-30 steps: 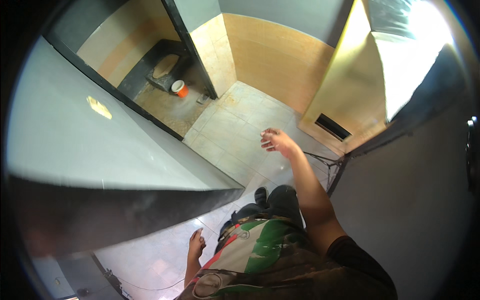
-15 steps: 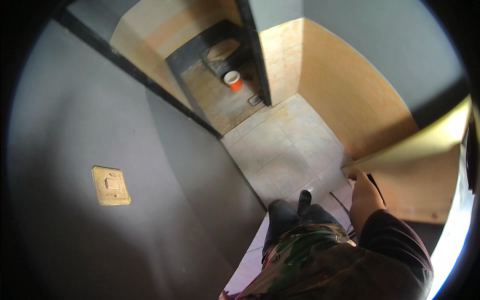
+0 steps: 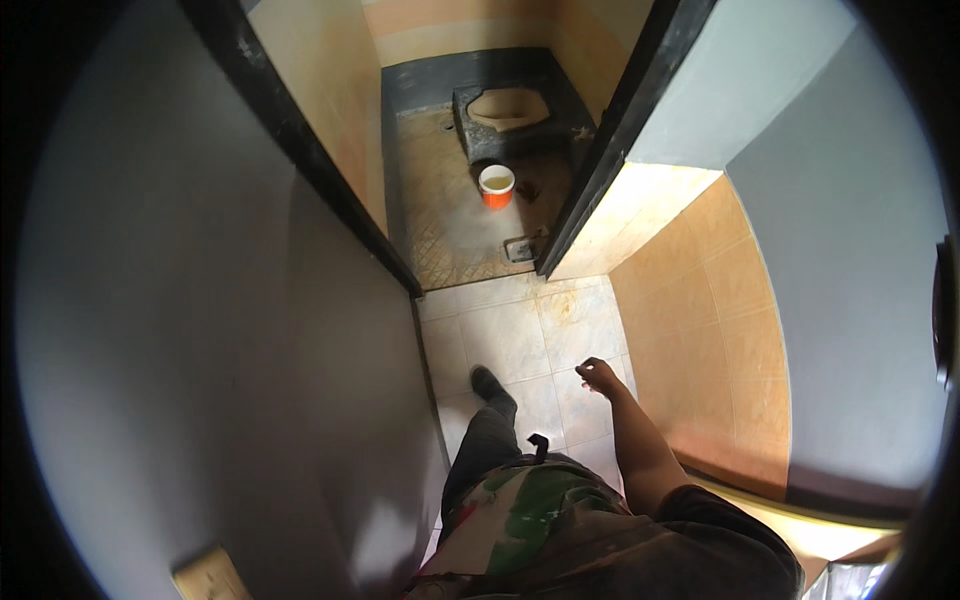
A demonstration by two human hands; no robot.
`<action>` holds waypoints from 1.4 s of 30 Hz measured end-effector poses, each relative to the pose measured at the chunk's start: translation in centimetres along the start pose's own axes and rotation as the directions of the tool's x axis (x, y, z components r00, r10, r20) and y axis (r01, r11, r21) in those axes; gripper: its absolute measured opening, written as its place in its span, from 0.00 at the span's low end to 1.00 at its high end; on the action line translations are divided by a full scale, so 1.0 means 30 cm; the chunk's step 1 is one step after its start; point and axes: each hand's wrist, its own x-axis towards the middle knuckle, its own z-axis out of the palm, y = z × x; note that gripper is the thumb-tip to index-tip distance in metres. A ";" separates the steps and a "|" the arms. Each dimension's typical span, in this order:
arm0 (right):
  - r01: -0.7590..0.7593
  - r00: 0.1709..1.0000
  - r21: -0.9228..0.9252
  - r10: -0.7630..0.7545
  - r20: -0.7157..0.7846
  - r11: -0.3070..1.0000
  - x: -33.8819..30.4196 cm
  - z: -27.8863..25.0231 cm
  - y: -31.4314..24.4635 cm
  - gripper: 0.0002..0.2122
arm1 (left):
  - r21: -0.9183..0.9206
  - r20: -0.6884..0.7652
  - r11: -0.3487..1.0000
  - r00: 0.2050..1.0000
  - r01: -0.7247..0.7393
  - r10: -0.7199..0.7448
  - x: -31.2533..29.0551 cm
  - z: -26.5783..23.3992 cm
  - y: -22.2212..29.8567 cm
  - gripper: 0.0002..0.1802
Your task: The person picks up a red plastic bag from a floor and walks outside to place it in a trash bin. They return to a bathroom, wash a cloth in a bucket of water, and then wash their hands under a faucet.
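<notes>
My right hand [image 3: 598,377] hangs over the white tiled floor [image 3: 503,335], its fingers loosely bent and a little apart. Nothing shows in it, and it touches nothing. My left hand is out of view. Beyond the doorway, on a brown rough floor [image 3: 440,215], stands a small orange bucket [image 3: 497,199] with a white rim and pale contents. Behind the bucket, a squat toilet [image 3: 508,108] is set in a dark raised base. A square floor drain [image 3: 520,249] lies near the threshold.
A grey wall [image 3: 200,300] runs along my left, with a yellowed switch plate [image 3: 212,577] low in view. Dark door frame posts [image 3: 300,150] flank the doorway. Orange tiles [image 3: 700,340] cover the lower wall at right. A pale wooden edge [image 3: 800,525] is at the lower right.
My right hand has left the wooden panel at the right and now hangs free. The view has turned toward the doorway, and I have stepped nearer to it.
</notes>
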 end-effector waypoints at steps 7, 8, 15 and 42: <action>0.079 0.991 -0.352 -0.113 -0.075 0.932 0.247 -0.264 -0.339 0.19 | 0.063 0.110 0.982 0.980 -0.176 0.169 0.062 0.287 0.816 0.25; 0.043 0.995 -0.348 -0.073 -0.072 0.937 0.246 -0.270 -0.451 0.20 | 0.074 0.079 0.968 0.969 -0.239 0.233 0.045 0.294 0.954 0.25; 0.023 0.995 -0.246 0.001 0.098 0.969 0.674 -0.266 -0.689 0.22 | 0.192 0.088 0.945 0.964 -0.263 0.250 0.005 0.463 1.555 0.26; -0.058 0.995 -0.709 0.096 0.014 0.703 3.370 -0.248 -0.915 0.44 | 0.541 0.634 -0.110 0.318 -0.834 0.705 1.899 1.849 3.136 0.27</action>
